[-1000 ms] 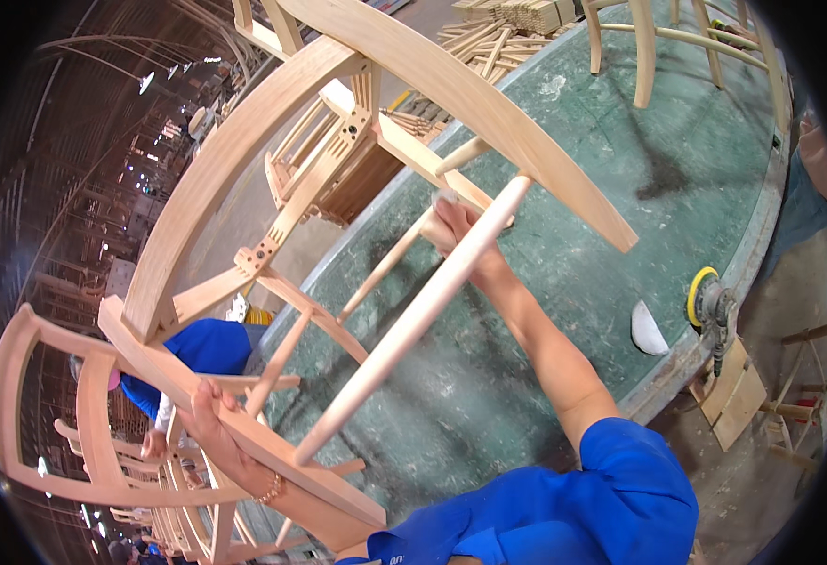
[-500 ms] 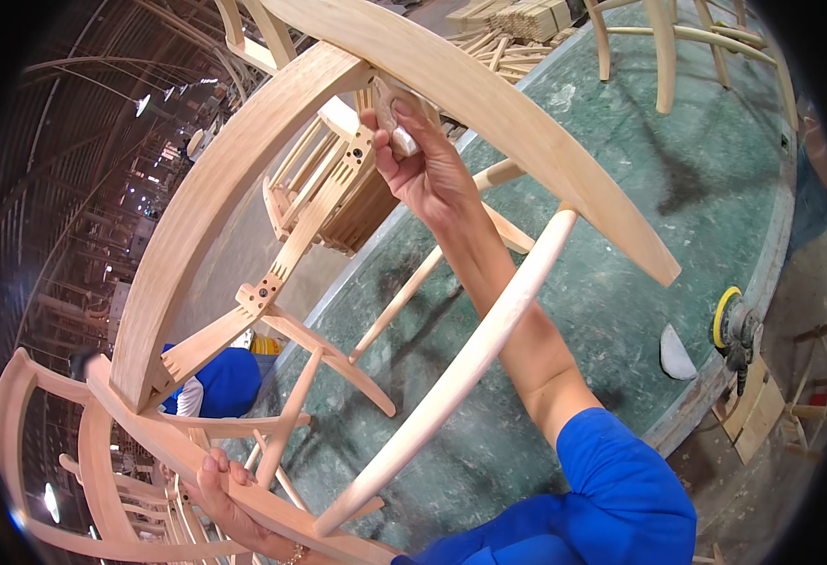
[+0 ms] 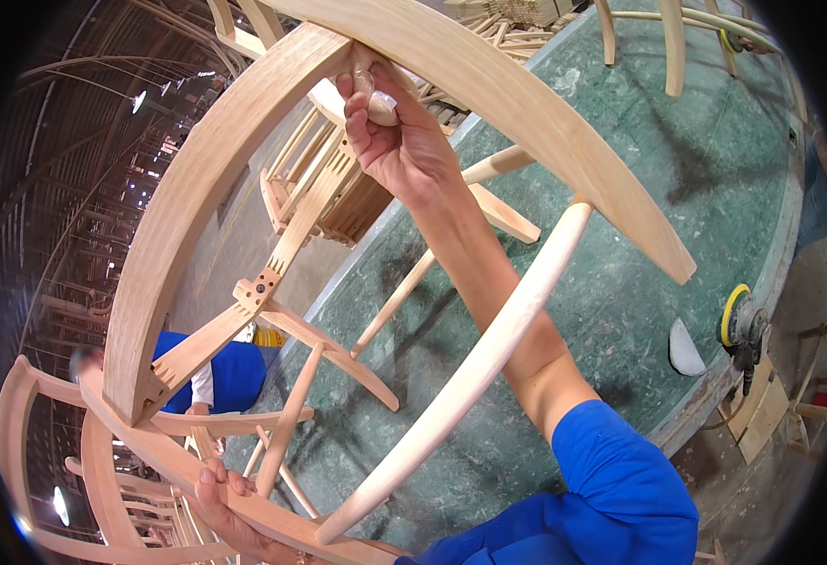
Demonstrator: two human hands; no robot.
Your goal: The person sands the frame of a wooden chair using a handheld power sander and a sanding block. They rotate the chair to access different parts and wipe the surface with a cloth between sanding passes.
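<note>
I hold an unfinished pale wooden chair frame (image 3: 197, 188) up over a green worktable (image 3: 677, 160). My right hand (image 3: 399, 141) reaches up under the wide curved back rail and is closed on a small pale block (image 3: 380, 99), pressed against the wood near the top joint. My left hand (image 3: 225, 504) grips a lower curved rail of the frame at the bottom left. A long round spindle (image 3: 470, 377) of the frame crosses in front of my right forearm.
An orbital sander with a yellow pad (image 3: 743, 325) lies at the table's right edge beside a white sanding sheet (image 3: 684, 348). More chair frames (image 3: 46, 461) are stacked at lower left. A person in blue (image 3: 225, 372) crouches behind. Chair legs (image 3: 672, 42) stand on the table's far side.
My right hand let go of the long spindle and rose to the underside of the curved back rail. The frame has tilted closer to me, and my left hand has shifted along the lower rail.
</note>
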